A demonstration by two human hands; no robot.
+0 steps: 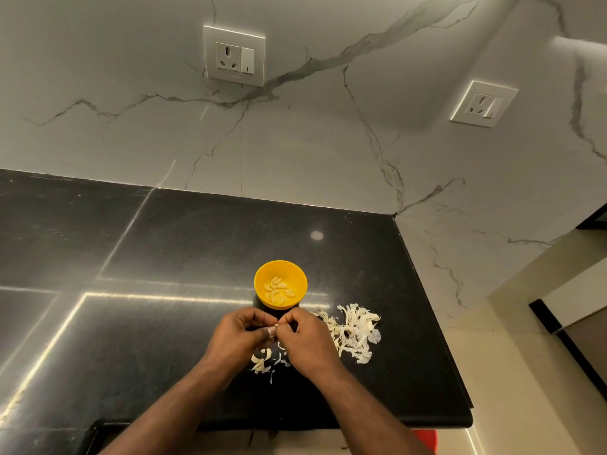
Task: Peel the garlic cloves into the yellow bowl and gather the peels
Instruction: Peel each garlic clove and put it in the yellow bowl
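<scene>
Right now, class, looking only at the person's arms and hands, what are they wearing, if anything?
Nothing shows on them. The left hand and the right hand are bare, with no gloves, and no rings or watch can be seen. Both forearms are uncovered up to the bottom edge of the picture, so no sleeves are in view.

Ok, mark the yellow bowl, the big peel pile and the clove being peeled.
yellow bowl (262, 274): head view, on the bare inner wall.
big peel pile (354, 330): head view, middle of the heap.
clove being peeled (272, 330): head view, visible bit between both hands' fingers.
</scene>
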